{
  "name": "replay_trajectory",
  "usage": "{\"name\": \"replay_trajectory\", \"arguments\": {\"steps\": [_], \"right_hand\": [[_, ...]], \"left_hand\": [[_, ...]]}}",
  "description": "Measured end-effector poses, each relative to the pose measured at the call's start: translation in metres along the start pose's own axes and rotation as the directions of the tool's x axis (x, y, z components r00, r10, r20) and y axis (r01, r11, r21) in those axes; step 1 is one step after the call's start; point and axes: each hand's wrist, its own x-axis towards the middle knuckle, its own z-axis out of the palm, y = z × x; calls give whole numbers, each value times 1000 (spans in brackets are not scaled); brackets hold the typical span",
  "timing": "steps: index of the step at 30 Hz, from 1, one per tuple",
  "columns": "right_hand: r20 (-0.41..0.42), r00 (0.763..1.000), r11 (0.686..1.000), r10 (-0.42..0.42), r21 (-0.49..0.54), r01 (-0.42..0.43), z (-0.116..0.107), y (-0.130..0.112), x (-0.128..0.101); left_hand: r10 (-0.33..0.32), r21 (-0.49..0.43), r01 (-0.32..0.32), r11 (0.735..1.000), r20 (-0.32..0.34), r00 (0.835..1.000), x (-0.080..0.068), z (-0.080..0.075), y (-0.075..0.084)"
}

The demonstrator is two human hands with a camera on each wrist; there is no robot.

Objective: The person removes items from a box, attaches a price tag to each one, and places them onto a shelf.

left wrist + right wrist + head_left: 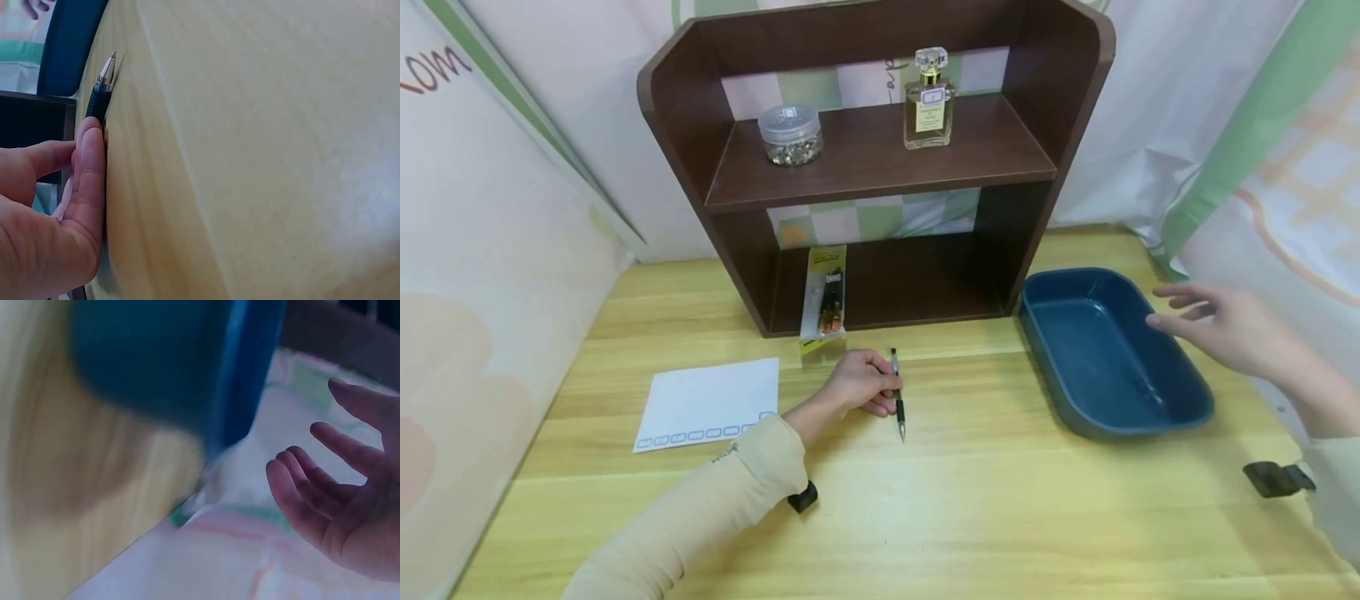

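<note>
My left hand [867, 383] pinches a black-gripped pen [900, 410] between thumb and fingers at the middle of the table. In the left wrist view the pen's metal tip [109, 70] sticks out past the fingertips, close to the wood; part of its barrel is hidden by the hand. Over the right rim of a dark blue plastic basin [1093, 358] hovers my right hand [1221, 327], holding nothing. Its fingers are loosely spread in the right wrist view, apart from the basin wall [144, 356].
A dark brown two-tier shelf [880, 179] stands at the back. It bears a lidded clear jar [792, 137], a perfume bottle [929, 108] and a packet with dark and orange contents [826, 300]. A white sheet [707, 400] with small blue-edged labels lies at left.
</note>
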Motion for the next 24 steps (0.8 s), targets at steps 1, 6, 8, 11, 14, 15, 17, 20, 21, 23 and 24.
{"name": "replay_trajectory", "arguments": {"steps": [1,6,8,11,14,15,17,20,21,23,24], "right_hand": [[-17,1000,1000,-6,-15,6,0,-9,0],[-108,990,996,-85,-3,86,6,-51,-1],[-131,984,993,-117,18,120,11,-68,-1],[-129,981,986,-147,56,155,20,-95,0],[-113,975,974,-189,106,201,31,-123,4],[-110,971,968,-211,116,223,36,-132,5],[-102,960,953,-262,133,274,45,-148,7],[-66,941,926,-331,170,337,61,-171,10],[-48,935,917,-351,186,354,67,-178,11],[-9,924,899,-381,228,373,79,-191,14],[11,921,893,-390,246,375,86,-197,16]], "left_hand": [[1,-3,-1,1000,1,1000,-1,-1,0],[16,-30,-16,999,13,1000,-5,-4,-2],[23,-40,-22,999,22,1000,-7,-7,-4],[37,-44,-35,998,37,999,-16,-11,-8],[60,-45,-58,997,46,997,-30,-20,-11],[68,-42,-67,997,44,997,-36,-24,-13],[94,-42,-92,995,34,995,-49,-35,-14],[151,-30,-151,988,-12,988,-68,-56,-17],[172,-27,-173,985,-38,984,-74,-64,-19],[211,-19,-214,977,-97,973,-86,-83,-23],[225,-14,-229,973,-132,965,-92,-92,-25]]}}
